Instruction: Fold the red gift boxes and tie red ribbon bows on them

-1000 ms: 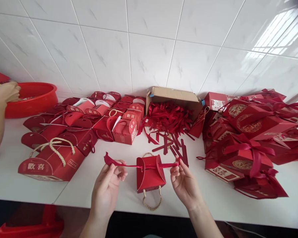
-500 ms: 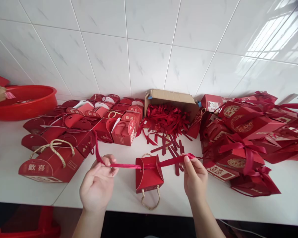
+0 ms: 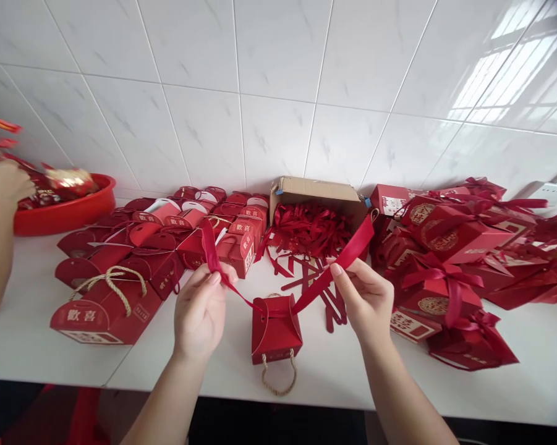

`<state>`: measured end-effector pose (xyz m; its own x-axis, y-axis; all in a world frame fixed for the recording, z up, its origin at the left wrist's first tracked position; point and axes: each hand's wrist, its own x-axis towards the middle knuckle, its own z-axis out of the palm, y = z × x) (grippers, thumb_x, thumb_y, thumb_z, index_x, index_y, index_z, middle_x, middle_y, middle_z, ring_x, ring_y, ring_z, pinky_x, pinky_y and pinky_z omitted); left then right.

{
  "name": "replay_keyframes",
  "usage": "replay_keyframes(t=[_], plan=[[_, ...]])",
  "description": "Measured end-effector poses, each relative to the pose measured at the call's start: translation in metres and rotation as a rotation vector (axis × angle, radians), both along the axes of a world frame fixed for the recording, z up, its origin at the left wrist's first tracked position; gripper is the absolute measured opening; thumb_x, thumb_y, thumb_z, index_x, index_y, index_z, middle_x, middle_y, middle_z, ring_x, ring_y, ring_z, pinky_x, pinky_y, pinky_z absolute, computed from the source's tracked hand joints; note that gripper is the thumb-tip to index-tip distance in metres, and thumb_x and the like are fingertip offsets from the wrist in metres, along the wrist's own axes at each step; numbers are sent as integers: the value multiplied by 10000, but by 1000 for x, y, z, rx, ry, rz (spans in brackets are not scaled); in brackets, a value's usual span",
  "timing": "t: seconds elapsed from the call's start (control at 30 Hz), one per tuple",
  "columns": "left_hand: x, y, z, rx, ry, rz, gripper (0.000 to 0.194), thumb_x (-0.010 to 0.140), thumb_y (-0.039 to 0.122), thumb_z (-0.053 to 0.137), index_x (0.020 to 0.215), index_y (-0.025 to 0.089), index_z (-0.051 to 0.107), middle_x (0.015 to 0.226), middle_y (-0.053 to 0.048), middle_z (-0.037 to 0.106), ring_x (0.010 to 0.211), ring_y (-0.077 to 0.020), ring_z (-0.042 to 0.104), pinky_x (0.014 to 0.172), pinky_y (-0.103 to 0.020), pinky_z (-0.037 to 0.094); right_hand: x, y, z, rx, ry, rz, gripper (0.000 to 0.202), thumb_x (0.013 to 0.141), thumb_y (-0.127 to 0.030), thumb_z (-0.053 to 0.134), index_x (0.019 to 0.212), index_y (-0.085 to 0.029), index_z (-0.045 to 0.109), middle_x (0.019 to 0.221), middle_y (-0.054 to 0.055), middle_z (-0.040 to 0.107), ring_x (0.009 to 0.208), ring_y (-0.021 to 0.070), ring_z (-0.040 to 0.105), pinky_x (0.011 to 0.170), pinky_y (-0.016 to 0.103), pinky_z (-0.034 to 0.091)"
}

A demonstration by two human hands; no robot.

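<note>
A small red box with a twisted rope handle hanging at its front stands near the table's front edge. A red ribbon runs through the top of the box, and its two ends rise to either side. My left hand pinches one end at the left, above and beside the box. At the right, my right hand grips the other end between thumb and fingers. Neither hand touches the box.
Red boxes crowd the left; ribboned boxes pile up at right. Behind stands a cardboard box of ribbons, with flat red strips before it. Another person's hand is over a red basin of packets.
Both my hands have moved closer together, and the ribbon ends now slant upward instead of lying nearly level. The basin now shows a heap of packets beneath the other person's hand.
</note>
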<state>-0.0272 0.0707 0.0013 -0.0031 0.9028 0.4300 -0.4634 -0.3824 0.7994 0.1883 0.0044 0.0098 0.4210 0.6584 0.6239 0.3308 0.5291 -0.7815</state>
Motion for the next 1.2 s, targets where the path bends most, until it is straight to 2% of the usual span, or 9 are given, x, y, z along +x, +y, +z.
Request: replay_keyframes(t=[0.13,0.27,0.43,0.7,0.8,0.87,1.0,1.1,1.2], plan=[[2,2,13,113,28,-68,149,824,260,612,752,186,720,675,-22,613,695,-160,538,708,-280,456,-4,6,9,-17,37,115,112,878,-292,663,863,-206,732,647,11,648,591,139,601,495,241,488],[4,4,22,155,96,-149,199,860,271,573,760,190,726,723,-33,640,755,-171,573,760,-285,465,-10,12,15,-3,7,187,138,877,-287,664,792,-205,734,758,37,689,712,162,637,563,249,503],[9,3,22,145,175,-151,213,901,320,582,792,204,723,744,-20,633,775,-155,569,772,-264,455,-20,19,19,-35,127,297,93,844,-290,702,824,-214,750,746,17,721,634,129,614,572,235,494],[10,-4,26,138,318,-135,244,939,377,554,853,213,712,790,-18,653,829,-158,596,840,-273,465,-27,25,26,-100,218,388,179,869,-344,669,794,-184,698,698,15,681,576,122,609,545,238,497],[12,-7,32,182,477,-182,224,952,351,535,884,205,691,753,-14,653,784,-155,614,788,-274,489,-30,27,32,-159,130,458,163,872,-328,653,826,-174,676,644,-2,646,477,95,545,456,216,448],[15,-9,34,199,559,-184,152,932,323,572,900,202,658,746,-5,654,735,-146,623,716,-262,502,-31,27,34,-141,14,507,145,885,-300,628,861,-171,689,685,10,649,538,104,565,488,218,466],[19,-10,35,158,559,-152,130,876,292,647,918,224,544,787,15,648,695,-145,651,657,-265,518,-31,25,33,-42,-131,620,165,907,-298,587,920,-182,704,876,61,672,736,160,627,612,282,539],[18,-10,35,135,567,-156,158,853,291,670,900,226,534,813,19,619,699,-143,655,680,-273,524,-30,25,30,-16,-135,622,158,915,-299,604,854,-187,697,842,53,676,742,159,630,634,284,538],[15,-9,36,56,504,-294,194,870,276,644,1022,245,527,843,17,636,742,-137,646,732,-272,519,-24,30,29,-6,-231,626,249,971,-292,527,820,-185,695,774,44,681,715,149,638,636,274,531]])
